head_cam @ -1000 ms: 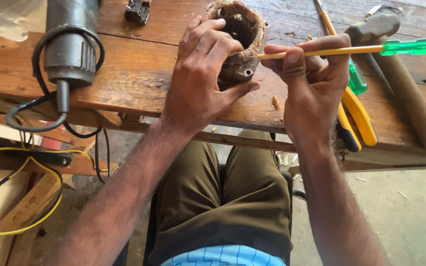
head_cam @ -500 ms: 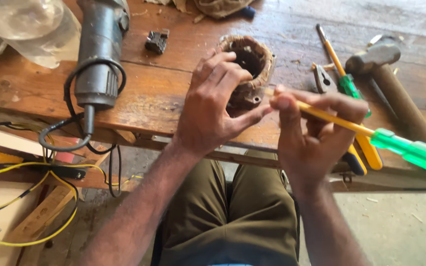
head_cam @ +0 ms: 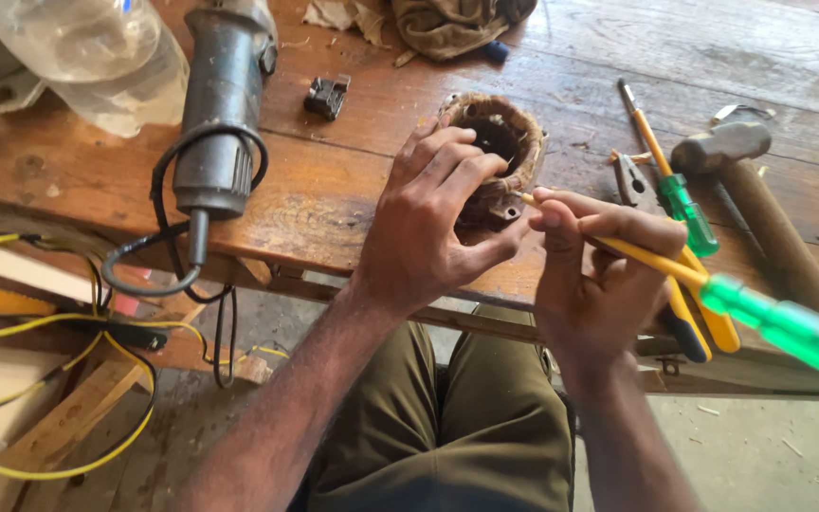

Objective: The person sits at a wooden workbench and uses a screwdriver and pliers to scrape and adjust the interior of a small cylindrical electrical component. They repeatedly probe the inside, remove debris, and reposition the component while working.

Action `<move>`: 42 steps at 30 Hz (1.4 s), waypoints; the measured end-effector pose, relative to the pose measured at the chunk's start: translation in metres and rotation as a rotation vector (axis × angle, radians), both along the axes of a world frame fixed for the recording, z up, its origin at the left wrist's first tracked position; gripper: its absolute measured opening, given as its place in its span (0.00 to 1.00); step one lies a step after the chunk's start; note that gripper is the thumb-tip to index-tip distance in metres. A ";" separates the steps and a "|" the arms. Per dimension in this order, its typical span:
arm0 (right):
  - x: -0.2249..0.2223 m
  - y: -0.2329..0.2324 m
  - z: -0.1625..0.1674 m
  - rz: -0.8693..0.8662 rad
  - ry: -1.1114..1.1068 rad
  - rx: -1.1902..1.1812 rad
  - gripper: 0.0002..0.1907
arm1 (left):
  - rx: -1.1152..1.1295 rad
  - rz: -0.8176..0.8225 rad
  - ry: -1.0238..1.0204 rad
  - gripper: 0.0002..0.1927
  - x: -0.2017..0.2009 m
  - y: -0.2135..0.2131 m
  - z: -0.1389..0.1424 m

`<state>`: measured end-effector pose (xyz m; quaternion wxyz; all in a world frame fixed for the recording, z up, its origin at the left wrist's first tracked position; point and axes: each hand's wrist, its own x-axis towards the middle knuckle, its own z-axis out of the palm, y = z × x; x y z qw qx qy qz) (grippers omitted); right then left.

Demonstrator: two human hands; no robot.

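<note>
Head view: left hand [head_cam: 428, 223] grips stator [head_cam: 497, 152]; right hand [head_cam: 599, 275] apparently probes with screwdriver [head_cam: 713, 294].

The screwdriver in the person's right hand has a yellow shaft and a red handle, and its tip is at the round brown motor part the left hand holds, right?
Not quite: the head view shows the screwdriver in the right hand has a green handle, not red. The shaft is yellow, and its tip is at the round brown motor part held by the left hand.

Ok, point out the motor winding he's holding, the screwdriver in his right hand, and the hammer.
Motor winding [head_cam: 504, 137]: head view, on its upper rim.
Screwdriver [head_cam: 789, 327]: head view, on its green handle.
Hammer [head_cam: 724, 142]: head view, on its metal head.
</note>
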<state>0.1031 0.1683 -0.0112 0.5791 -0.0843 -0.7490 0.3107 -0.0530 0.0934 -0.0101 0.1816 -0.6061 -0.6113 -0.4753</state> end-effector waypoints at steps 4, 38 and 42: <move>0.004 0.001 -0.003 0.010 0.130 -0.047 0.14 | -0.005 -0.020 -0.051 0.27 0.000 -0.001 0.001; 0.008 0.003 -0.004 0.020 0.015 -0.161 0.08 | -0.007 -0.030 -0.032 0.31 -0.004 0.001 0.000; 0.009 -0.004 -0.002 0.048 0.115 -0.168 0.08 | -0.006 -0.037 -0.055 0.30 -0.002 -0.003 0.000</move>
